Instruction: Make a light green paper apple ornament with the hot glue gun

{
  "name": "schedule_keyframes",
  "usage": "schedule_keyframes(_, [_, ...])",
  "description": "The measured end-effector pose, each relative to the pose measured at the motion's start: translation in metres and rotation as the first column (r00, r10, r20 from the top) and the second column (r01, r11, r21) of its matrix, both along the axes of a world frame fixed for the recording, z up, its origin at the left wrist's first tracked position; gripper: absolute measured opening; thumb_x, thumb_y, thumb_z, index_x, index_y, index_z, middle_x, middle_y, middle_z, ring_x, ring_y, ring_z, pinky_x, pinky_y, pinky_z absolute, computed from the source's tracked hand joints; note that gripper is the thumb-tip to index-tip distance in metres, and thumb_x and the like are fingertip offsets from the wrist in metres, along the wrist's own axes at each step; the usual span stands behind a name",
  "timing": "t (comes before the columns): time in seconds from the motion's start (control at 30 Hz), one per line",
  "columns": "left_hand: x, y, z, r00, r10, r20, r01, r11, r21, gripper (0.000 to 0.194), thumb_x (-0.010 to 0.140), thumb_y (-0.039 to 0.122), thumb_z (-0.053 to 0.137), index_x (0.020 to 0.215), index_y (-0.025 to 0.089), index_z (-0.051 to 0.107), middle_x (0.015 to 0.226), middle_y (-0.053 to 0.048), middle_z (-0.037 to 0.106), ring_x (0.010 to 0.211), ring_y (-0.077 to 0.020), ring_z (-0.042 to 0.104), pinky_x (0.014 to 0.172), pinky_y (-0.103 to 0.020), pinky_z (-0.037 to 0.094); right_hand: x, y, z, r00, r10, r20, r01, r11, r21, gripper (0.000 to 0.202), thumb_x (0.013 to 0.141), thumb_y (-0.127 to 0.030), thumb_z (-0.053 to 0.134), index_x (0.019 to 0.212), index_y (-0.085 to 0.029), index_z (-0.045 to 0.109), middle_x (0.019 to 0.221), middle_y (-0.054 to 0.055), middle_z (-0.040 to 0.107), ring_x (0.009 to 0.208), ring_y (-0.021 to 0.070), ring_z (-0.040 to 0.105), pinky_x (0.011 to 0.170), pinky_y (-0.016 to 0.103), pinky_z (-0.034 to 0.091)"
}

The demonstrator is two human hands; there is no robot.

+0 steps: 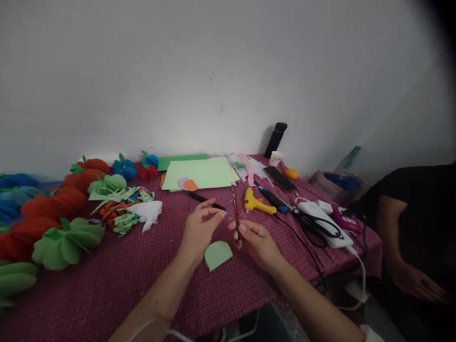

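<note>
My left hand (201,225) is closed around a dark pen (196,196), whose one end shows by the thumb and the other points to the back left. In my right hand (258,242), a red-and-black pencil (235,206) stands nearly upright, pinched between thumb and fingers. Below and between the hands, a small stack of light green paper pieces (218,255), rounded along one side, lies on the checked tablecloth. Neither hand touches this stack.
Paper pumpkins (66,242) and paper scraps (121,209) cover the left. Green sheets (199,173) lie behind. To the right are a yellow glue gun (258,203), cutter (274,199), phone (280,178), black scissors (317,225) and power strip (326,223). Another person's arm (395,237) is far right.
</note>
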State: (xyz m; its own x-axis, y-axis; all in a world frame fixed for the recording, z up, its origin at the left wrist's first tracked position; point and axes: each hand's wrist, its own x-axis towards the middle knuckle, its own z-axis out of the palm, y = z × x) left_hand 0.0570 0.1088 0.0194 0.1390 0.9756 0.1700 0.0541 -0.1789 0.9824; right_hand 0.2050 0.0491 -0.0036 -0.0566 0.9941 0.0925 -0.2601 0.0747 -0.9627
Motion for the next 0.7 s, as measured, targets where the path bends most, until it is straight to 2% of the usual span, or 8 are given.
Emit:
schedule_keyframes(0.13, [0.003,-0.003,0.003,0.992,-0.045,0.119,0.057,0.993,-0.101,0.012,0.069,0.029,0.065,0.071,0.019,0.07,0.116,-0.008,0.06,0.114,-0.0209,0.051,0.099,-0.038,0.036,-0.001,-0.002,0.002,0.983,0.129,-0.133,-0.142,0.985,-0.094,0.026,0.079,-0.041,0.061,0.087,-0.017,0.07,0.066,0.0,0.056,0.053,0.0087,0.049,0.054,0.023,0.041])
schedule_keyframes(0.27, [0.002,-0.004,0.003,0.975,-0.09,0.206,0.122,0.981,-0.15,0.013,0.066,0.029,0.068,0.072,0.018,0.071,0.116,-0.009,0.06,0.114,-0.0212,0.051,0.099,-0.038,0.036,0.0,-0.002,0.002,0.967,0.186,-0.176,-0.209,0.969,-0.127,0.026,0.079,-0.04,0.061,0.086,-0.016,0.069,0.065,0.0,0.054,0.053,0.0087,0.048,0.054,0.023,0.04])
schedule_keyframes(0.43, [0.0,-0.005,0.004,0.966,-0.132,0.222,0.171,0.971,-0.165,0.013,0.065,0.029,0.069,0.069,0.016,0.071,0.114,-0.009,0.061,0.113,-0.0214,0.051,0.098,-0.037,0.036,-0.002,-0.001,0.001,0.96,0.226,-0.166,-0.252,0.955,-0.157,0.027,0.079,-0.041,0.06,0.083,-0.016,0.068,0.065,-0.001,0.053,0.051,0.0075,0.045,0.053,0.022,0.039])
schedule_keyframes(0.6, [0.0,-0.007,0.003,0.976,-0.076,0.206,0.118,0.973,-0.199,0.011,0.063,0.026,0.068,0.063,0.015,0.068,0.113,-0.011,0.061,0.112,-0.0225,0.052,0.098,-0.038,0.035,-0.005,0.001,-0.005,0.979,0.197,-0.051,-0.202,0.972,-0.116,0.027,0.079,-0.042,0.061,0.078,-0.015,0.068,0.064,-0.001,0.056,0.052,0.0071,0.049,0.054,0.021,0.038])
schedule_keyframes(0.7, [0.004,-0.009,0.002,0.972,-0.058,0.228,0.102,0.977,-0.188,0.011,0.065,0.026,0.067,0.063,0.015,0.067,0.116,-0.011,0.06,0.114,-0.0235,0.051,0.1,-0.038,0.033,-0.007,0.002,-0.008,0.977,0.192,-0.094,-0.202,0.973,-0.111,0.028,0.078,-0.042,0.063,0.077,-0.015,0.068,0.064,-0.001,0.057,0.052,0.0066,0.049,0.055,0.021,0.039])
